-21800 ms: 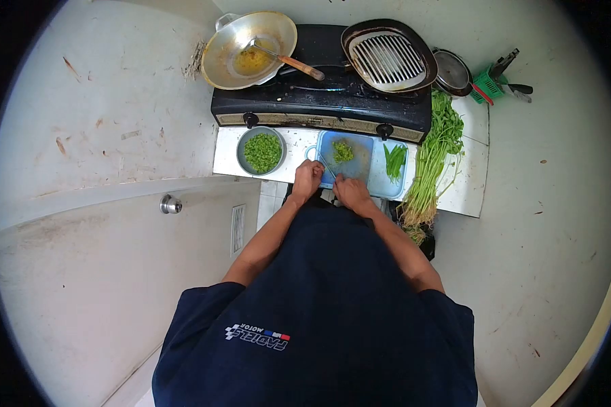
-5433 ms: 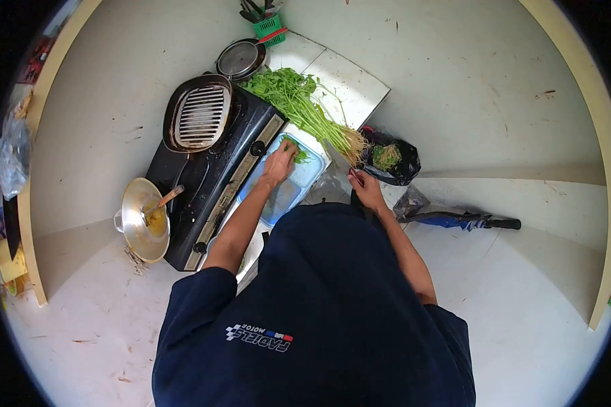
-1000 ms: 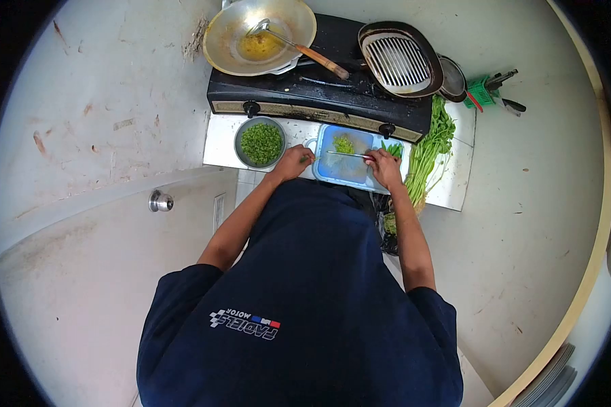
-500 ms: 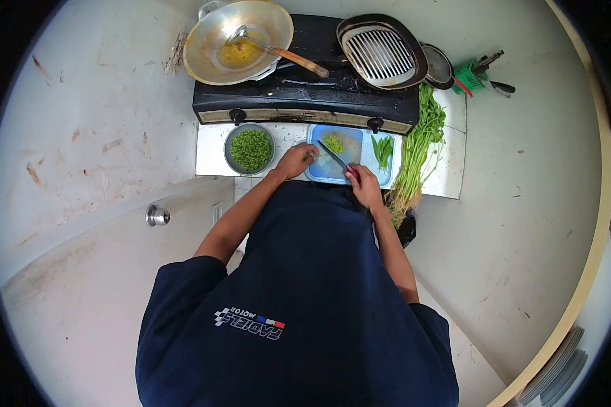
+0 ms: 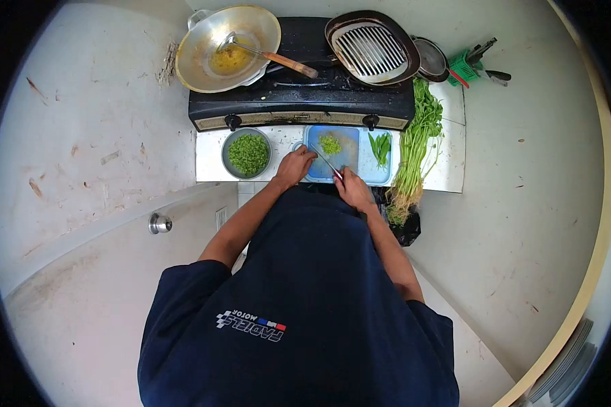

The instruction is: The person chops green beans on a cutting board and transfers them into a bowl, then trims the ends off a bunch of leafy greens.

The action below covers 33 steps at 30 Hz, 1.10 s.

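Observation:
A knife [image 5: 328,161] with a dark red handle is gripped in my right hand [image 5: 354,190], its blade slanting up-left over the blue cutting board [image 5: 348,173]. My left hand [image 5: 295,168] rests at the board's left edge, fingers pinched together close to the blade; whatever is between them is too small to make out. Just beyond the blade lies a small heap of chopped greens [image 5: 330,144]. Several cut green leaves [image 5: 381,148] are on the board's right side. Left of my left hand stands a grey bowl [image 5: 225,163] filled with chopped greens [image 5: 248,153].
Behind the board is a black stove [image 5: 299,102] carrying a wok [image 5: 204,74] with a ladle [image 5: 285,62] and a grill pan [image 5: 377,54]. A bunch of rooted greens [image 5: 414,152] lies at the right. Farther right are a strainer [image 5: 431,60] and a green basket [image 5: 463,68] with utensils.
My right hand and the knife have shifted left and slightly down, bringing the blade closer to my left fingers. The whole view has also shifted slightly.

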### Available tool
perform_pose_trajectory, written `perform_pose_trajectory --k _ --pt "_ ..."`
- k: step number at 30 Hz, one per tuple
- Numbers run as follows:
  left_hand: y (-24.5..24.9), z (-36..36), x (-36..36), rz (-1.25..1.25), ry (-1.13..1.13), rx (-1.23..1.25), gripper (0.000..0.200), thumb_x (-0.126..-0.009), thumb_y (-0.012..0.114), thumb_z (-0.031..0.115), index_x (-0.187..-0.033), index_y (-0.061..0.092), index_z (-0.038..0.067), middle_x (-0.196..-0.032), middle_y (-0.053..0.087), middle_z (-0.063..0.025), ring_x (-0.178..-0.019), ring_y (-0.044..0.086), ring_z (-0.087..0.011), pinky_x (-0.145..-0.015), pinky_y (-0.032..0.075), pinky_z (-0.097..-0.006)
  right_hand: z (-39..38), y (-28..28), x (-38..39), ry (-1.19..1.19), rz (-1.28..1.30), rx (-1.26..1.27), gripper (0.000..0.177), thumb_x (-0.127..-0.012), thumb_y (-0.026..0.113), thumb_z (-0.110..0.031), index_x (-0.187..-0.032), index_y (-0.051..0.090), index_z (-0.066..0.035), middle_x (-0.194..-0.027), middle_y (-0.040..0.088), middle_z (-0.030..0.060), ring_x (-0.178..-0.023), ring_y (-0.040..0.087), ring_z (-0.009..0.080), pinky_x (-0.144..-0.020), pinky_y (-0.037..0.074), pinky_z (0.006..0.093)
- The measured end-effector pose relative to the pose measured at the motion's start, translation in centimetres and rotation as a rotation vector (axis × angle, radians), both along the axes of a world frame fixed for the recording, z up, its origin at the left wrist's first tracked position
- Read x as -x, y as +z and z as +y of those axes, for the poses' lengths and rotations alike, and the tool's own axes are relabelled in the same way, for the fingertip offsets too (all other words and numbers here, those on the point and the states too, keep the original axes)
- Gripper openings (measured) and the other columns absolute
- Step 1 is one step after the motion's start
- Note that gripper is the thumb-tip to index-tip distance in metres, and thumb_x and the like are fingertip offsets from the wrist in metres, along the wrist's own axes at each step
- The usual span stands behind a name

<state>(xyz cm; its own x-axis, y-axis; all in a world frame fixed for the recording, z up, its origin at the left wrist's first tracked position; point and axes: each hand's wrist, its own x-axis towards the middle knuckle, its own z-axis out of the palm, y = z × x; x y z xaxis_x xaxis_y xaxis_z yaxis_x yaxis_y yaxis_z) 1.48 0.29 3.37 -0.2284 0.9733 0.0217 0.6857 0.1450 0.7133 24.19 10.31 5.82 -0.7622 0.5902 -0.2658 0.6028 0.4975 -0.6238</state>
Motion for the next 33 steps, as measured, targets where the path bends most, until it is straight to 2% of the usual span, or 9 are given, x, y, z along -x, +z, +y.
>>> perform_pose_trajectory --k 4,16,27,33 --pt "-0.3 -0.1 -0.1 0.017 -0.001 -0.013 0.017 -0.094 0.063 0.009 -0.107 0.073 0.007 -0.095 0.061 -0.0148 -0.084 0.067 -0.0377 -0.076 0.056 -0.0474 -0.2 0.2 0.1 0.04 -0.077 -0.011 0.029 -0.104 0.054 -0.027 -0.109 0.049 0.002 -0.093 0.069 0.0307 -0.082 0.067 0.0512 -0.071 0.055 0.0562" --pt "0.0 -0.2 -0.2 0.06 -0.02 -0.001 0.02 -0.093 0.063 0.007 -0.11 0.072 0.008 -0.092 0.06 -0.0151 -0.083 0.067 -0.0369 -0.074 0.056 -0.0472 -0.5 -0.4 0.9 0.07 -0.086 -0.152 0.03 -0.104 0.051 -0.029 -0.109 0.051 0.0 -0.095 0.07 0.0267 -0.079 0.069 0.0479 -0.069 0.057 0.0546" --pt "-0.5 -0.2 -0.5 0.073 -0.002 0.026 0.023 -0.094 0.06 0.008 -0.114 0.071 0.009 -0.095 0.06 -0.0153 -0.086 0.067 -0.0376 -0.076 0.057 -0.0472 -0.4 0.1 0.2 0.072 -0.113 -0.136 0.027 -0.104 0.051 -0.026 -0.109 0.055 0.0 -0.1 0.07 0.0245 -0.081 0.069 0.047 -0.071 0.057 0.0543" --pt "-0.3 -0.3 -0.7 0.052 0.02 0.021 0.02 -0.094 0.061 0.008 -0.111 0.072 0.008 -0.096 0.061 -0.0148 -0.086 0.067 -0.0373 -0.076 0.057 -0.0466 -0.4 -0.4 1.6 0.066 -0.128 -0.126 0.027 -0.102 0.053 -0.025 -0.111 0.058 0.0 -0.1 0.071 0.0249 -0.085 0.069 0.0471 -0.075 0.056 0.0549"
